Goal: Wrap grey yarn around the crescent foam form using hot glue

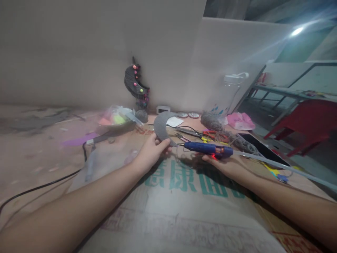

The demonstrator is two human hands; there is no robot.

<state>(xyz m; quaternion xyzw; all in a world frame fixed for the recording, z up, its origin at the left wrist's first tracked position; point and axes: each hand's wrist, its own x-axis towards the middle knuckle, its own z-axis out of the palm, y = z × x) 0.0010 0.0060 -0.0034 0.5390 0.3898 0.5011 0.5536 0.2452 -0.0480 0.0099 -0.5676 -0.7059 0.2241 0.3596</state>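
Observation:
Between the fingers and thumb of my left hand (156,149) is a grey crescent moon shape (160,126), held by its lower end. My right hand (221,163) grips a blue glue gun (205,148) from below; a red light glows on its body and a long translucent glue stick (265,160) trails from its back. The gun's nozzle points left and is at the crescent's lower tip, though blur hides whether they touch. A strand of grey yarn (177,151) hangs near that tip.
A finished-looking dark crescent with coloured pompoms (135,82) hangs against the wall. Behind my hands lie grey yarn (210,121), pliers (214,135), scissors (188,131) and a black phone (263,149). A clear bottle (226,95), a pink packet (240,121) and a bowl of pompoms (118,121) stand farther back.

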